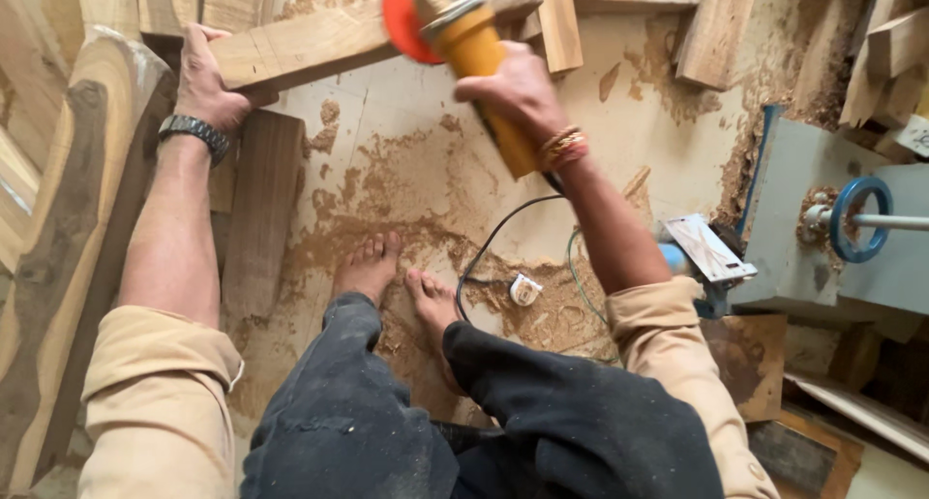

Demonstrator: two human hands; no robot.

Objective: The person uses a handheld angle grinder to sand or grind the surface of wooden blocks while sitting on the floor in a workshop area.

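My left hand [208,83] grips the near end of a pale wooden plank [329,39] that runs to the upper right. A dark metal watch sits on that wrist. My right hand [518,88] is closed around the yellow body of an angle grinder [479,59]. Its orange disc [399,20] rests against the plank's top face. The grinder's black cord [489,242] trails down to the floor between my bare feet [402,281].
Sawdust covers the pale floor [416,170]. A dark board [261,209] lies under my left arm, and a big curved slab [68,228] lies at the left. Offcuts [711,30] are piled at the top. A grey machine with a blue handwheel [856,218] stands at the right.
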